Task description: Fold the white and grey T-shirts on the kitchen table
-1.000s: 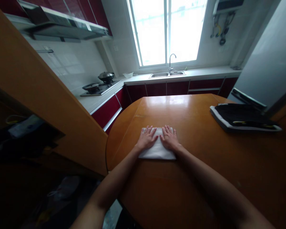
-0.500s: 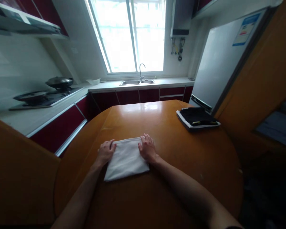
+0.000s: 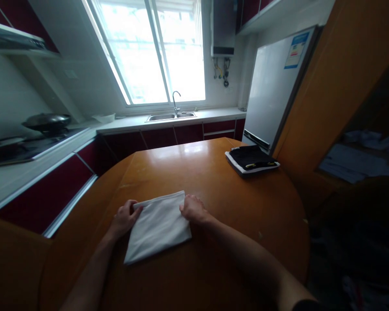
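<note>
A folded white cloth (image 3: 159, 226) lies near the middle front of the round wooden table (image 3: 168, 172). My left hand (image 3: 125, 219) grips its upper left edge, thumb on top and fingers curled at the side. On the opposite side, my right hand (image 3: 193, 209) is closed on the cloth's right edge close to the upper corner; its fingertips are partly hidden. Farther back on the right of the table rests a stack of folded black and white cloths (image 3: 253, 159), which neither hand touches.
Beyond the table runs a white counter (image 3: 129, 122) with a sink (image 3: 162, 117) and a faucet (image 3: 175, 103). Pans (image 3: 47, 122) stand on the stove at left. A refrigerator (image 3: 272, 86) is at the back right, beside a wooden panel (image 3: 320, 99).
The view has turned to the right, so things appear farther left. My right hand has gone from lying flat on the cloth to gripping its edge; my left fingers have curled round the other side.
</note>
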Motion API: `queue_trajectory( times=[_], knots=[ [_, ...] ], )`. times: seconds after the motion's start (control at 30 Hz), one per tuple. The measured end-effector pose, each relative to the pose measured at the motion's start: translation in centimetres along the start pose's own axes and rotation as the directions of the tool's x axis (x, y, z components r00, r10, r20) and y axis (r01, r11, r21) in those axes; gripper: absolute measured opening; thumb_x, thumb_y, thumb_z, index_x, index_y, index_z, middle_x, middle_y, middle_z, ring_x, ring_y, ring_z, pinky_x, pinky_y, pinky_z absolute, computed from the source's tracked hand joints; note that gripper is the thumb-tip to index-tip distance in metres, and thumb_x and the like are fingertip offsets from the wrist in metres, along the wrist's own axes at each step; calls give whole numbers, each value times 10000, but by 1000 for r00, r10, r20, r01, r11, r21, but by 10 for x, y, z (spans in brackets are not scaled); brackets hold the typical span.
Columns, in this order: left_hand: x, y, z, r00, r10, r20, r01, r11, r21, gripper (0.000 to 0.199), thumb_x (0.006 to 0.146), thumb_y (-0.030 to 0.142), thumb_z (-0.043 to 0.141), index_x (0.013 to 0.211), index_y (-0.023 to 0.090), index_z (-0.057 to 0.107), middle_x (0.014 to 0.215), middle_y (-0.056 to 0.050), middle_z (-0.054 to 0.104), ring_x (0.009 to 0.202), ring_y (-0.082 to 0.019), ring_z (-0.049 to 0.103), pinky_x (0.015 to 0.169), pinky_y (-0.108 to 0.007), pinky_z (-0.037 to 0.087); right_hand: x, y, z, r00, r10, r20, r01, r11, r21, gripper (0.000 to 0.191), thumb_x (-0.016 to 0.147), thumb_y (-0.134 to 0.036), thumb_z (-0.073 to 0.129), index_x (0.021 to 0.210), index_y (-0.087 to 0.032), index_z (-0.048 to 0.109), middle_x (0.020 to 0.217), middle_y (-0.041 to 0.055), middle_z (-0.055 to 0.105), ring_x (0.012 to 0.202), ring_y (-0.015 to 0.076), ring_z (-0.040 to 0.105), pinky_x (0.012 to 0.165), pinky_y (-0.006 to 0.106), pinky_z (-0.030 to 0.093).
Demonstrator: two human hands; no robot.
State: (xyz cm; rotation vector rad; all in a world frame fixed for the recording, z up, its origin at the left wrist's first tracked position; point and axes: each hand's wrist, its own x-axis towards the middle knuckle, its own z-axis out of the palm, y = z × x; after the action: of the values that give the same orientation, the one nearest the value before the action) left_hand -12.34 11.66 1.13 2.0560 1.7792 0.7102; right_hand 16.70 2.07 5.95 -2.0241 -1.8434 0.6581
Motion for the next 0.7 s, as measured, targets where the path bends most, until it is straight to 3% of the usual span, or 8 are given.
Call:
queue_trajectory(
  times=[0.13, 0.27, 0.37, 0.4, 0.47, 0.53, 0.57, 0.7],
  knots=[
    [-8, 13, -4, 999, 3, -41, -14, 963, -269, 605, 667, 721, 634, 971, 205, 547, 910, -63, 669, 826, -261, 683, 749, -357, 568, 0, -1, 5, 1000, -2, -1, 3, 1000, 23, 326, 848, -358, 666, 1053, -111, 724, 1082, 208, 727, 1026, 340, 698, 845, 411, 538],
    [-23, 35, -8, 993, 1, -117, -54, 893, -447, 643, 696, 702, 680, 1073, 198, 546, 1043, -84, 676, 900, -254, 703, 710, -314, 576, 10, 7, 12, 996, -38, -81, 43, 998, 55, 400, 889, -379, 647, 1181, -106, 660, 1241, 219, 663, 1193, 319, 615, 978, 414, 480],
    [-36, 53, -13, 987, 7, -160, -94, 833, -546, 659, 718, 692, 697, 1125, 197, 545, 1059, -94, 679, 906, -250, 706, 651, -282, 573, 24, 14, 20, 983, -39, -182, 94, 948, 304, 458, 843, -364, 708, 1216, -114, 619, 1245, 191, 666, 1174, 268, 622, 986, 363, 475],
    [-40, 58, -15, 983, 13, -185, -117, 818, -564, 656, 711, 690, 712, 1111, 196, 553, 1041, -92, 683, 894, -246, 707, 642, -276, 572, 28, 16, 23, 981, -29, -190, 117, 876, 469, 470, 794, -359, 750, 1179, -118, 628, 1198, 174, 690, 1119, 261, 647, 950, 355, 495],
    [-48, 68, -21, 971, 39, -236, -175, 790, -588, 631, 698, 669, 745, 1074, 194, 568, 999, -85, 692, 867, -237, 710, 630, -269, 572, 35, 18, 27, 988, -40, -150, 142, 623, 769, 477, 682, -376, 816, 1058, -131, 654, 1064, 131, 735, 987, 256, 688, 858, 355, 534],
    [-53, 78, -28, 954, 80, -290, -246, 764, -596, 577, 714, 627, 762, 1049, 193, 581, 964, -77, 697, 831, -223, 709, 620, -263, 569, 37, 21, 27, 990, -91, -105, 134, 418, 898, 485, 608, -446, 837, 944, -141, 664, 945, 98, 751, 881, 248, 699, 796, 362, 548],
    [-55, 84, -32, 943, 103, -315, -281, 753, -595, 550, 724, 604, 767, 1041, 192, 588, 946, -72, 699, 808, -214, 707, 616, -261, 568, 37, 22, 24, 989, -108, -104, 137, 367, 920, 497, 588, -484, 835, 907, -142, 667, 908, 91, 751, 850, 243, 697, 783, 364, 548],
    [-60, 109, -49, 897, 160, -412, -390, 727, -565, 496, 729, 535, 795, 1031, 185, 614, 931, -64, 704, 787, -202, 707, 655, -272, 582, 25, 29, 1, 977, -101, -186, 208, 303, 930, 489, 599, -549, 809, 852, -153, 676, 859, 66, 742, 817, 213, 679, 795, 349, 533]
  ],
)
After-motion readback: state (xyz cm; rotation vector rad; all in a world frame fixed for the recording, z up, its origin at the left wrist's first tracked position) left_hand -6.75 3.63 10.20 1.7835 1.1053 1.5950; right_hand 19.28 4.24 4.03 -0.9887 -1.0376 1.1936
